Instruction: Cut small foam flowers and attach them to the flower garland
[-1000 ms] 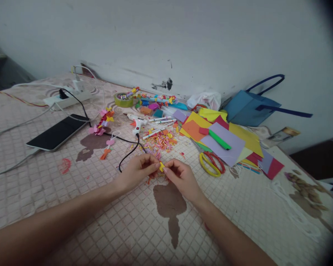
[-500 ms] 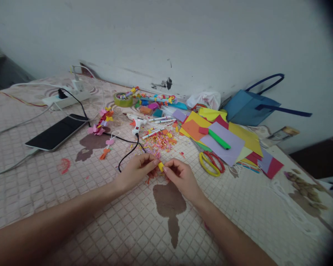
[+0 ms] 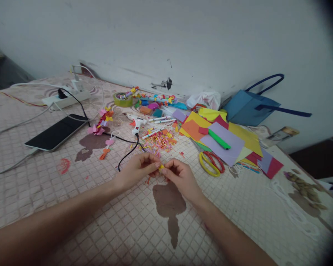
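Note:
A small yellow piece is pinched between the fingertips of my left hand and my right hand, low over the tablecloth. Most of the piece is hidden by the fingers. Just beyond the hands lies a pile of colourful paper scraps. A white glue gun with a black cord rests behind my left hand. To the right of my right hand are scissors with yellow and red handles.
Coloured sheets with a green marker lie at the right, before a blue bag. At the left are a tablet, a power strip and cables. Green tape stands near the wall.
My left fingertips have moved slightly right, closer to my right hand. Less of the yellow piece shows between the fingers now.

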A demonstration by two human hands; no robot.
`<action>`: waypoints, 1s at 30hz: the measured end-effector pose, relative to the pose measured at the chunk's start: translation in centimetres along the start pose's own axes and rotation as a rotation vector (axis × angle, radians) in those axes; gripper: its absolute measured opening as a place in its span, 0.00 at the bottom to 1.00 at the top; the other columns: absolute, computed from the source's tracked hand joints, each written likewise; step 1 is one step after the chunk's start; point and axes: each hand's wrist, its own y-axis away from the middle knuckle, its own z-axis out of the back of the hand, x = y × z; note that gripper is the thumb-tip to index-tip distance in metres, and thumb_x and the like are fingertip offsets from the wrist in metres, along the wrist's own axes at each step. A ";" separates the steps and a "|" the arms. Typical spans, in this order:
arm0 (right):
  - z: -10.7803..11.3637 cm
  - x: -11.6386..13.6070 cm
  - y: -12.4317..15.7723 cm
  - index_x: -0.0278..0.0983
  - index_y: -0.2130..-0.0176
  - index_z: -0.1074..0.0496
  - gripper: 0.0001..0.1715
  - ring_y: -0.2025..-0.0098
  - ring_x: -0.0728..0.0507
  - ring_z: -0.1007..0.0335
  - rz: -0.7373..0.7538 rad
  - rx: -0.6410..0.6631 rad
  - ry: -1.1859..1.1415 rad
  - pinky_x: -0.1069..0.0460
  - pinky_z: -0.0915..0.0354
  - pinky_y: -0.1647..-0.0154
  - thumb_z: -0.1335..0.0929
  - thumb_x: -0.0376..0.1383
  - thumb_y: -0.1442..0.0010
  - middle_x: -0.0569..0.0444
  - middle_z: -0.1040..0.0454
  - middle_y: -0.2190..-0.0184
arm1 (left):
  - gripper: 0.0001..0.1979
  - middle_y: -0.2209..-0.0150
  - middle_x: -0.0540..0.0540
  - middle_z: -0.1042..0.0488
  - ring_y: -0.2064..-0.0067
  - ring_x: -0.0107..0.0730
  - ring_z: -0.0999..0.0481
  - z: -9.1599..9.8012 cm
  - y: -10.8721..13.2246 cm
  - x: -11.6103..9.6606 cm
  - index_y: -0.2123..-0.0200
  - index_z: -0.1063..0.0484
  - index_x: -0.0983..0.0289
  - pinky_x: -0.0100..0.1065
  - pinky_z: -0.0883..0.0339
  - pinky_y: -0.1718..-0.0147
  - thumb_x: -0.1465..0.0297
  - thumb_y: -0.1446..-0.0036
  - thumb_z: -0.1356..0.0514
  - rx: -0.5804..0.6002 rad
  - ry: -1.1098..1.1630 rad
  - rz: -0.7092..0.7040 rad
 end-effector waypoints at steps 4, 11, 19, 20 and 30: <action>0.1 -0.4 -0.4 0.37 0.73 0.33 0.14 0.79 0.51 0.39 -0.181 0.043 -0.316 0.55 0.41 0.78 0.30 0.44 0.46 0.59 0.33 0.80 | 0.12 0.68 0.50 0.29 0.70 0.24 0.28 0.1 0.0 -0.4 0.64 0.33 0.66 0.29 0.33 0.69 0.67 0.49 0.37 -0.010 0.040 -0.009; 0.0 -0.3 -0.4 0.41 0.63 0.36 0.13 0.74 0.50 0.36 -0.030 -0.021 -0.305 0.55 0.37 0.73 0.30 0.36 0.48 0.60 0.33 0.73 | 0.06 0.71 0.50 0.30 0.69 0.26 0.29 0.1 0.1 -0.4 0.67 0.35 0.66 0.28 0.36 0.70 0.71 0.47 0.40 0.028 -0.044 -0.123; 0.2 0.1 -0.2 0.39 0.68 0.33 0.02 0.74 0.50 0.36 0.070 -0.038 -0.101 0.53 0.38 0.71 0.34 0.34 0.45 0.59 0.33 0.73 | 0.08 0.66 0.53 0.26 0.64 0.30 0.26 0.5 0.0 -0.3 0.64 0.30 0.66 0.33 0.32 0.62 0.77 0.48 0.45 0.044 -0.276 -0.213; 0.2 0.1 -0.2 0.38 0.68 0.33 0.01 0.74 0.50 0.36 0.064 -0.043 -0.090 0.53 0.38 0.71 0.34 0.34 0.45 0.59 0.33 0.73 | 0.10 0.65 0.54 0.26 0.64 0.30 0.26 0.5 0.1 -0.2 0.63 0.29 0.66 0.34 0.32 0.62 0.79 0.49 0.46 0.038 -0.321 -0.240; 0.0 0.1 0.1 0.39 0.64 0.34 0.04 0.71 0.49 0.35 0.080 -0.037 -0.074 0.53 0.38 0.70 0.34 0.33 0.44 0.57 0.33 0.69 | 0.03 0.66 0.54 0.26 0.64 0.29 0.27 0.1 0.4 -0.4 0.67 0.28 0.66 0.31 0.32 0.63 0.72 0.47 0.40 -0.019 -0.455 -0.319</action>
